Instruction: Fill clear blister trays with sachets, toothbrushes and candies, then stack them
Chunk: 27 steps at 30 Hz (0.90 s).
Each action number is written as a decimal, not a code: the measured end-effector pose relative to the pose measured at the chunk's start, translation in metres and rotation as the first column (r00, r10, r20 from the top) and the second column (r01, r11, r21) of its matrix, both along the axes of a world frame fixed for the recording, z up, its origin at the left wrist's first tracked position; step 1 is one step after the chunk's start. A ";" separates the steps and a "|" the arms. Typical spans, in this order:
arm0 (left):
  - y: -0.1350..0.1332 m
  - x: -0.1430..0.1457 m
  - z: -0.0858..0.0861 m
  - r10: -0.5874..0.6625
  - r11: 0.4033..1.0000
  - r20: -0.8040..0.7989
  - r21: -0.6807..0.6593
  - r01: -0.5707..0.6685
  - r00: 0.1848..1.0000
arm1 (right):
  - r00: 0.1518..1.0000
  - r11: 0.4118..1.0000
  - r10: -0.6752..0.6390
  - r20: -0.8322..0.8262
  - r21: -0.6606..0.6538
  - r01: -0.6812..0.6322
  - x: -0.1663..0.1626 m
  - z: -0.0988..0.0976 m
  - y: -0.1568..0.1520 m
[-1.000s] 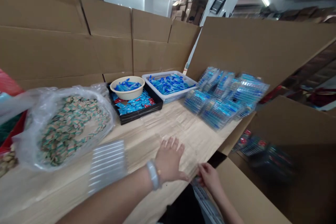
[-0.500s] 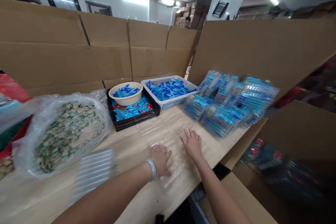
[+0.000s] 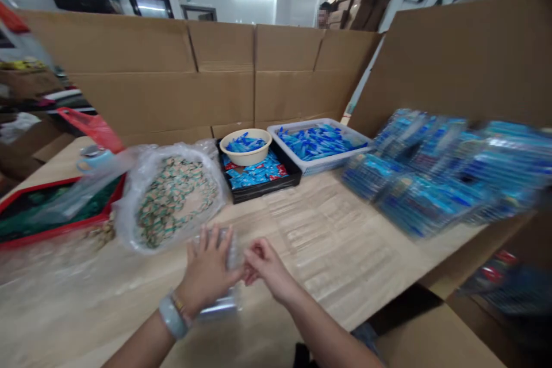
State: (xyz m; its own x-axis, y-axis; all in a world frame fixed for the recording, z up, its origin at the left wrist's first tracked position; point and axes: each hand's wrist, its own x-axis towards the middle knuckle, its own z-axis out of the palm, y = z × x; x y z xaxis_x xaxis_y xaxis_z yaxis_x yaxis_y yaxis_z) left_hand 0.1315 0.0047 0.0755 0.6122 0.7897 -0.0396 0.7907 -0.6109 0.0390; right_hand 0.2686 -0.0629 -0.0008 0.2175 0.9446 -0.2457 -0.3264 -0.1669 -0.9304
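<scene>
My left hand (image 3: 209, 273) lies spread and flat over a stack of clear ribbed plastic trays (image 3: 221, 306), covering most of it. At the stack's right edge is my right hand (image 3: 268, 269), its fingers curled together close to my left thumb; what they pinch, if anything, is too small and blurred to make out. To the right of my hands, several clear, see-through plastic trays (image 3: 321, 236) appear to lie flat on the wooden table (image 3: 267, 333).
Behind my hands stand a plastic bag (image 3: 129, 224) of small striped packets, a black tray (image 3: 267, 185) of blue sachets, a cream bowl (image 3: 245, 156) and a white basket (image 3: 319, 168) with blue pieces. Filled clear packs (image 3: 431, 201) pile up at right; a red tray (image 3: 56, 233) is left.
Both hands have moved left, from the flat clear trays to the tray stack. My right fingers, spread before, are now curled. The view has turned left.
</scene>
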 end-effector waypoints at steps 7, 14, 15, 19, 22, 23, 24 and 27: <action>0.004 -0.041 -0.025 0.033 0.996 0.024 -0.078 -0.031 0.999 | 0.900 0.968 0.249 -0.358 0.057 -0.245 -0.061 -0.016 0.042; 0.006 -0.054 -0.023 0.029 0.999 0.076 -0.049 -0.025 0.997 | 0.938 0.973 0.231 0.258 -0.062 -0.223 -0.045 0.013 0.036; 0.004 -0.057 -0.024 0.048 0.998 0.077 -0.034 -0.045 0.996 | 0.963 0.984 0.175 0.205 -0.063 -0.165 -0.039 0.010 0.027; -0.005 -0.073 -0.026 0.114 0.993 0.046 -0.006 -0.114 0.992 | 0.957 0.964 -0.264 -0.118 -0.051 0.260 -0.013 -0.013 0.003; -0.010 -0.082 -0.023 0.084 0.994 0.043 -0.073 -0.080 0.996 | 0.881 0.914 -0.407 -0.240 -0.110 0.392 -0.006 -0.024 0.014; -0.010 -0.085 -0.022 0.068 0.992 0.048 -0.113 -0.062 0.997 | 0.884 0.914 -0.402 -0.239 -0.164 0.371 -0.008 -0.024 0.019; -0.010 -0.087 -0.021 0.056 0.987 0.051 -0.154 -0.048 0.997 | 0.901 0.916 -0.378 -0.214 -0.230 0.329 -0.012 -0.023 0.023; -0.008 -0.091 -0.021 0.041 0.978 0.055 -0.209 -0.029 0.998 | 0.978 0.937 -0.176 -0.112 -0.323 0.132 -0.039 -0.013 0.023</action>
State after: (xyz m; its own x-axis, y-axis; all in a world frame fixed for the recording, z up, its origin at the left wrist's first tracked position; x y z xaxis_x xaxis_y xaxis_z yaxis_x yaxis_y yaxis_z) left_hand 0.0407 -0.0032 0.0542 0.5902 0.7891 -0.1702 0.8042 -0.5565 0.2087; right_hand 0.2295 -0.0400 -0.0137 0.2977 0.7732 -0.5600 -0.4918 -0.3785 -0.7841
